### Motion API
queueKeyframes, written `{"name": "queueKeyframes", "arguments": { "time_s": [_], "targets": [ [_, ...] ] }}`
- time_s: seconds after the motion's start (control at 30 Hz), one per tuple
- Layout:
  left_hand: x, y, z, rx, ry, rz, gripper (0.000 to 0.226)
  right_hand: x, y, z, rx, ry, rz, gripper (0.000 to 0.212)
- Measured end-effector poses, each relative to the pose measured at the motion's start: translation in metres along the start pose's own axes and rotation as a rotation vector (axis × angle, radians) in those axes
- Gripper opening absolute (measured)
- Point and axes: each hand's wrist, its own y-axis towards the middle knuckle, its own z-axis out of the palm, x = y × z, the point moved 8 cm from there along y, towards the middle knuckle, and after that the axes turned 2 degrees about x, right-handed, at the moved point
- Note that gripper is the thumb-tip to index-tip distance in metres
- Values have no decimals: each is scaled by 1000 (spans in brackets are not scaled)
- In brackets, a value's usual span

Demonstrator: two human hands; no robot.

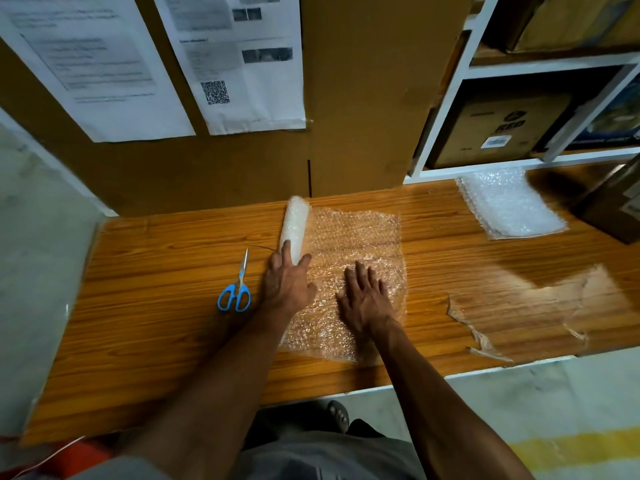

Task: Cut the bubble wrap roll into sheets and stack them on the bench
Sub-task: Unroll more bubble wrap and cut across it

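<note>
Both bare forearms are reaching forward from the lower edge of view over the wooden plank surface [156, 341]. The left hand [287, 282] is resting against the near end of the white bubble wrap roll [294, 230], its grip spread: the forefinger is lying along the left side of the roll and the thumb is touching the right side. The right hand [367, 299] is lying flat, fingers straight and slightly splayed, pressing on the clear unrolled bubble wrap sheet [356, 244]. This sheet is extending to the right from the roll, which is lying mid-surface with its far end near the brown cardboard panel [363, 98]. Blue-handled scissors [237, 289] are lying just left of the left hand, blades pointing away. A stack of cut bubble wrap sheets [509, 206] is sitting at the far right, well apart from the hands, below the white shelving unit [446, 109]. A crumpled clear plastic film [519, 317] is lying near the front right edge.
</note>
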Motion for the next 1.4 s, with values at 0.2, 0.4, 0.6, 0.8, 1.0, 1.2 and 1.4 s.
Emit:
{"name": "queueKeyframes", "arguments": {
  "time_s": [0.2,0.4,0.6,0.8,1.0,1.2,1.4],
  "targets": [
    [46,11,3,69,-84,-66,78,-26,3,0,-7,-44,75,72],
    [64,14,-2,-61,-313,8,61,-6,-2,-9,-90,21,29,71],
    [103,-6,-15,-309,-328,-220,24,27,-2,-1,-121,49,-25,67],
    [156,-34,17,-199,-255,-385,37,46,-9,3,-123,39,-26,66],
    [165,-32,21,-24,-283,-468,53,65,-21,15,-120,59,-4,61],
    [178,-43,33,114,-525,-518,37,80,-35,24,-159,143,33,66],
    [146,-74,-22,-211,-532,-334,14,123,-62,-21,-359,552,-39,43]
  ]
}}
